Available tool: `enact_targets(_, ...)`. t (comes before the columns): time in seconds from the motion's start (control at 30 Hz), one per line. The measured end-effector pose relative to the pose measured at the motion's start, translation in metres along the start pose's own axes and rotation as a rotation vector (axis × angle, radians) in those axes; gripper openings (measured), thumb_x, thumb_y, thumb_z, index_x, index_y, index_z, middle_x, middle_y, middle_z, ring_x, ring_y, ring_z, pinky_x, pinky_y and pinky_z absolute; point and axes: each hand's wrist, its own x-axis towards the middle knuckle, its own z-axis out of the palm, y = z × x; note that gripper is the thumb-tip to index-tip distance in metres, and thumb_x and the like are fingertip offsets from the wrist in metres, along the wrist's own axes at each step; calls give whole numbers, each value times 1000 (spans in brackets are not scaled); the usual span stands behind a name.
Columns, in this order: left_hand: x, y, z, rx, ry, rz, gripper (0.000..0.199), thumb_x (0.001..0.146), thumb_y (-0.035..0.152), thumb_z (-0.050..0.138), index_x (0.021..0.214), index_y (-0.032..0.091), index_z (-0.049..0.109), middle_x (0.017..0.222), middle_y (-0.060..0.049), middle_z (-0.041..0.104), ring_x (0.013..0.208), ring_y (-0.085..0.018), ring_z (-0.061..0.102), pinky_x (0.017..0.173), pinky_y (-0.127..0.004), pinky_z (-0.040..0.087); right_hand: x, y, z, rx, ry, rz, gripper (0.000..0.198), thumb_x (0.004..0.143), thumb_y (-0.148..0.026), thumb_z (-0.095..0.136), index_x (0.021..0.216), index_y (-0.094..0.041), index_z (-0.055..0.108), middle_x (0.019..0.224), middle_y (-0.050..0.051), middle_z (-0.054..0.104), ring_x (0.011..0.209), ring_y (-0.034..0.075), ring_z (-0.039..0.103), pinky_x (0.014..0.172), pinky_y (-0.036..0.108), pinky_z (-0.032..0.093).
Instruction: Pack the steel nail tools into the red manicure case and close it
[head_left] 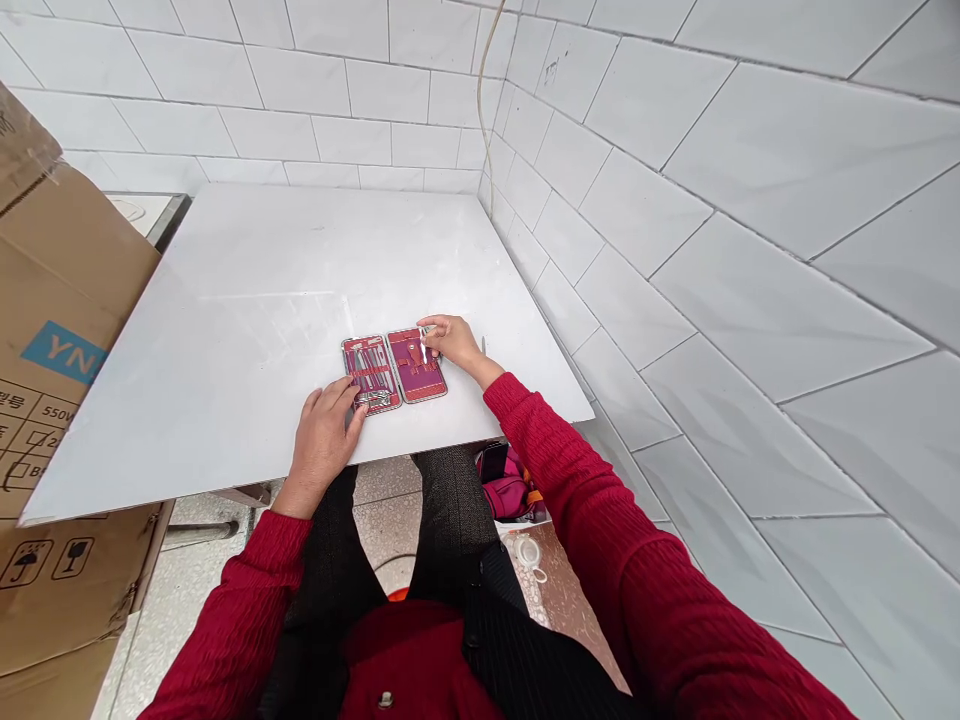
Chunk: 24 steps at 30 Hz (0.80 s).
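An open manicure set case (403,402), red with silvery edges, lies near the table's front edge. Its left half holds several slim metal manicure tools (369,358) under a red strap, with shiny clippers (372,398) at the near end. My left hand (324,425) rests at the lower left of this half, fingers extended over its edge. Over the purple right half, my right hand (452,342) is closed in a pinch on a small silver manicure tool (424,350); its exact kind is unclear. Red loops (421,368) show below it.
The white table (262,260) meets tiled walls (600,220) behind and at right. A thin metal piece (484,346) lies beyond my right wrist. Cardboard boxes (67,250) stand at left. A pink bag (510,490) sits below the table, and a cable (481,95) hangs in the corner.
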Motion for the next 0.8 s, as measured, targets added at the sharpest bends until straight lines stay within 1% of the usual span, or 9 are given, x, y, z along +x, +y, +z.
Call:
enact_targets(0.1, 0, 0, 0, -3, -6, -1, 49, 106, 50, 39, 132, 18, 65, 150, -16, 61, 139, -32, 57, 122, -56, 35, -2, -4, 2, 7, 19, 75, 39, 87, -18, 68, 127, -14, 72, 70, -4, 68, 58, 9, 60, 63, 21, 54)
enact_targets(0.17, 0, 0, 0, 2, -11, -2, 52, 105, 56, 41, 133, 19, 64, 150, -16, 61, 139, -33, 56, 122, -56, 35, -3, -5, 3, 3, 14, 83, 40, 89, -17, 66, 128, -14, 72, 72, -3, 70, 58, 9, 61, 64, 21, 54)
enact_targets(0.23, 0, 0, -1, 11, -16, -1, 56, 103, 61, 44, 134, 19, 64, 150, -16, 61, 138, -34, 56, 122, -56, 35, -4, -5, 3, -30, 10, 81, 39, 90, -16, 65, 128, -15, 73, 78, -1, 73, 62, 10, 64, 66, 22, 55)
enact_targets(0.3, 1, 1, -1, 18, -18, 3, 60, 102, 65, 45, 134, 18, 64, 150, -17, 61, 138, -35, 56, 121, -56, 35, -5, -5, 3, -98, 22, 64, 37, 91, -15, 64, 127, -16, 74, 89, 1, 77, 71, 12, 68, 73, 23, 57)
enact_targets(0.37, 1, 0, -1, 20, -18, 8, 61, 102, 66, 44, 134, 18, 64, 150, -18, 61, 138, -35, 56, 121, -56, 35, -6, -6, 2, -191, 46, 22, 33, 94, -14, 60, 122, -17, 77, 102, 3, 79, 86, 13, 72, 83, 25, 57)
enact_targets(0.43, 0, -1, 0, 20, -15, 15, 60, 103, 64, 43, 134, 18, 64, 151, -18, 60, 138, -35, 57, 121, -56, 35, -8, -6, 2, -285, 72, -36, 34, 97, -12, 54, 118, -20, 80, 114, 5, 78, 101, 15, 71, 92, 27, 55)
enact_targets(0.5, 0, -2, 1, 21, -8, 17, 58, 104, 62, 41, 134, 18, 64, 151, -18, 60, 138, -34, 57, 122, -56, 35, -9, -6, 3, -358, 93, -72, 40, 99, -10, 48, 118, -21, 80, 123, 6, 76, 111, 17, 69, 97, 28, 53)
enact_targets(0.6, 0, -2, 2, 25, 2, 17, 55, 105, 59, 40, 133, 18, 64, 150, -17, 61, 137, -34, 58, 122, -55, 35, -10, -6, 7, -416, 99, -72, 44, 101, -9, 42, 122, -22, 80, 128, 7, 72, 112, 18, 67, 99, 30, 52)
enact_targets(0.8, 0, -1, 1, 22, 5, 14, 53, 105, 58, 41, 132, 19, 65, 150, -17, 61, 137, -34, 58, 122, -56, 36, -21, -13, 15, -522, 101, -48, 46, 102, -8, 39, 124, -21, 77, 124, 6, 69, 108, 17, 64, 92, 27, 50)
